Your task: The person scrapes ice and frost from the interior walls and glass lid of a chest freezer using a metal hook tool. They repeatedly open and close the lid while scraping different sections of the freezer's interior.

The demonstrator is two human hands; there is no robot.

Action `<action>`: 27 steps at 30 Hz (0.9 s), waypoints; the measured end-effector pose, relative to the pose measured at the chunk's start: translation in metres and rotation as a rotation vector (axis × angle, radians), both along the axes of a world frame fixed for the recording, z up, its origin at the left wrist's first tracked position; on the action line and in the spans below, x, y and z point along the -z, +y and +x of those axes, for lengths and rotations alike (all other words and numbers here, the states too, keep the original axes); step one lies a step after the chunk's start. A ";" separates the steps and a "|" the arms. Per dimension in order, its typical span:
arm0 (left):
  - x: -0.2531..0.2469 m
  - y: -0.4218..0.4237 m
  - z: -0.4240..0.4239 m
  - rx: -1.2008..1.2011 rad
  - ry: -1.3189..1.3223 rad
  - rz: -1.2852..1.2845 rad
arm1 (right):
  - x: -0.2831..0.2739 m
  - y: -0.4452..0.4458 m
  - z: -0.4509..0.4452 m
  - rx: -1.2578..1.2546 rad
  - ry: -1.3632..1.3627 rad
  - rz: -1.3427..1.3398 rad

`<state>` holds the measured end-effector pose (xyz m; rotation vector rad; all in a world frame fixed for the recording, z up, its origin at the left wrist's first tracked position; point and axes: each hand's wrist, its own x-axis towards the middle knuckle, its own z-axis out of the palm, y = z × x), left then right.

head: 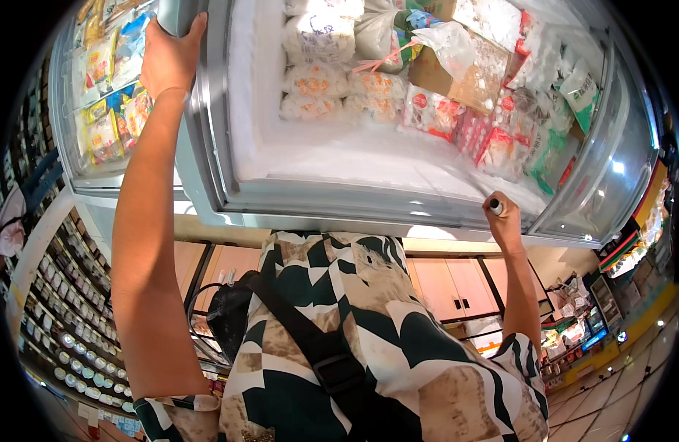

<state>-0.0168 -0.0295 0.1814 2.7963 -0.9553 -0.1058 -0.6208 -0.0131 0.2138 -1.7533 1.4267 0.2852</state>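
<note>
My left hand [171,58] rests with thumb and fingers spread on the grey divider frame [206,110] at the left of a chest freezer. My right hand [504,218] is closed around the round handle [495,206] of a tool at the freezer's front rim [372,218]. A thin, blurred shaft seems to run from it into the freezer; the tool's far end cannot be made out. Frost lines the freezer's inner wall [251,99] and floor [328,152]. White bagged goods [317,41] are stacked at the back left.
Red-and-white packs [430,110], an opened cardboard box [480,77] and green-and-white bags [546,152] lie at the freezer's right. A glass lid [604,182] covers its right end. Yellow packets [104,135] fill the left-hand freezer. A black bag [229,315] hangs at my waist.
</note>
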 end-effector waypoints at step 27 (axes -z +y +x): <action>-0.005 0.005 -0.005 0.003 0.037 -0.005 | 0.005 -0.010 -0.054 -0.093 0.304 -0.005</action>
